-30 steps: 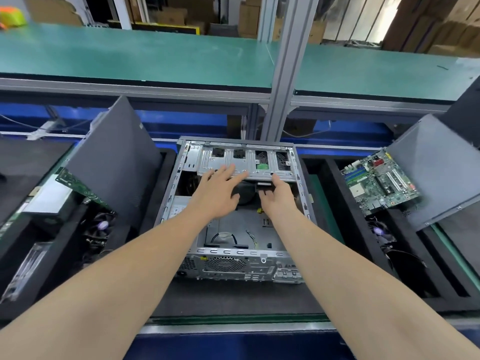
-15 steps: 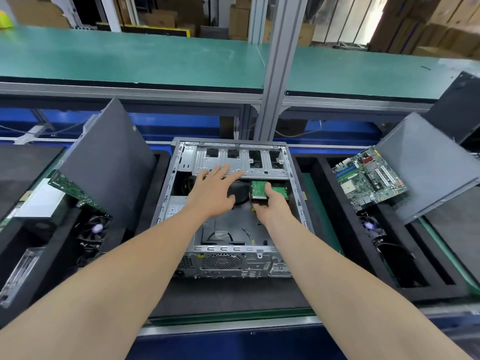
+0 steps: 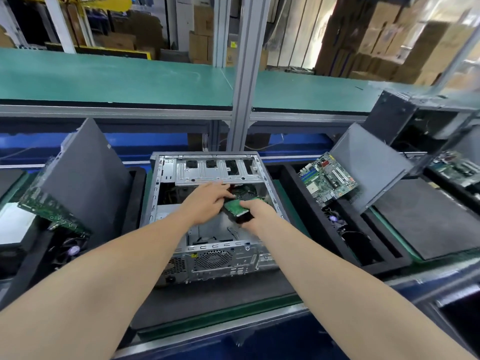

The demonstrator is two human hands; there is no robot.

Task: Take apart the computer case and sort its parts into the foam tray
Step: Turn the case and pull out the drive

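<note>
- As a person bends over an open computer case (image 3: 220, 261) lying on the counter (image 3: 207, 300), the right hand (image 3: 259, 213) grips a hard drive (image 3: 235, 207), green board upward, just above the case's floor.
- Left hand (image 3: 205, 203) lies with fingers straight, fingertips at the drive's far end.
- Right of the case, a black foam tray (image 3: 311, 216) holds a motherboard (image 3: 327, 178) leaning on a grey side panel (image 3: 368, 167), with a fan (image 3: 335, 219) below.
- On the left, another tray (image 3: 136, 188) holds a dark panel (image 3: 88, 178) and a circuit board (image 3: 52, 209).
</note>
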